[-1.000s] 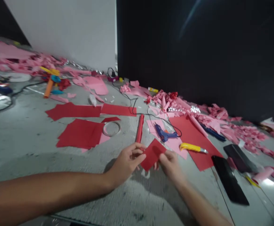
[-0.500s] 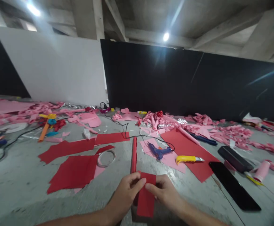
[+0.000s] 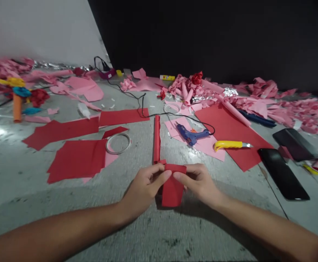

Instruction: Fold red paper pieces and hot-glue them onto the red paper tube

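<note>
A small piece of red paper (image 3: pixel 173 191) is held between both hands above the grey floor. My left hand (image 3: pixel 148 183) pinches its upper left edge between thumb and fingers. At the upper right edge, my right hand (image 3: pixel 198 182) pinches it the same way. The paper's top strip bends over, and its lower part hangs down. Just beyond my left fingers lies a thin red paper roll (image 3: pixel 157 138), pointing away from me. A stack of red paper (image 3: pixel 78 160) is to the left, with a roll of tape (image 3: pixel 118 143) at its right edge.
A blue glue gun (image 3: pixel 191 136) with a black cord rests on pink paper at the right. Near it are a yellow utility knife (image 3: pixel 231 145) on a red sheet (image 3: pixel 247 160) and a black phone (image 3: pixel 283 174). Crumpled pink paper (image 3: pixel 259 98) lines the black panel (image 3: pixel 216 40).
The view has tilted down, so more floor and forearm show. The top edge of the red paper now bends over under my fingers; both hands still grip it.
</note>
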A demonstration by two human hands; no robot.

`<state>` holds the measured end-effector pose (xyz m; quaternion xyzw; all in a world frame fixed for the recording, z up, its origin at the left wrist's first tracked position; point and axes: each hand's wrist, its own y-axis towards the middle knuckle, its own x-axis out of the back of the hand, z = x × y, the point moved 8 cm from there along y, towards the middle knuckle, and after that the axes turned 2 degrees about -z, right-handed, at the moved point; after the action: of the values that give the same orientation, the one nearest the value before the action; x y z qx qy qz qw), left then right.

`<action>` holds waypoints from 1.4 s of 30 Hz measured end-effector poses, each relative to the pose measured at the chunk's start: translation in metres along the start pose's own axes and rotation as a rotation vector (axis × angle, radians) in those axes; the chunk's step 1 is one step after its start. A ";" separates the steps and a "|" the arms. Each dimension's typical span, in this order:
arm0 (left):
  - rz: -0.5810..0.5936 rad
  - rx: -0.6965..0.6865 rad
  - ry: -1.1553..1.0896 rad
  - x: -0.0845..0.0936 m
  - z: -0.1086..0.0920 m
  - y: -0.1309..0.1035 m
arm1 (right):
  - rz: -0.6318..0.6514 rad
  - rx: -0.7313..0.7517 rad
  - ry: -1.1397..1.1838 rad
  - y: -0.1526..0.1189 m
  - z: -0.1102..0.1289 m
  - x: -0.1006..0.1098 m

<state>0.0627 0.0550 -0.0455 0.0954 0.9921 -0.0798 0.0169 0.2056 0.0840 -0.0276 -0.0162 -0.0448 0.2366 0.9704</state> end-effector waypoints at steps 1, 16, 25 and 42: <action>-0.001 -0.003 0.011 0.000 0.000 0.000 | -0.001 0.003 -0.010 -0.001 0.001 0.001; -0.015 -0.034 0.030 0.002 -0.008 -0.002 | 0.014 -0.046 -0.096 -0.006 -0.005 0.008; 0.028 -0.040 -0.011 0.000 -0.011 0.000 | -0.063 -0.084 -0.090 -0.007 -0.006 0.017; 0.091 0.031 0.129 -0.003 -0.006 0.000 | -0.074 -0.051 -0.038 -0.007 0.001 0.017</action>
<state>0.0660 0.0555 -0.0396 0.1454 0.9844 -0.0880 -0.0450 0.2237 0.0853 -0.0245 -0.0345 -0.0700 0.1997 0.9767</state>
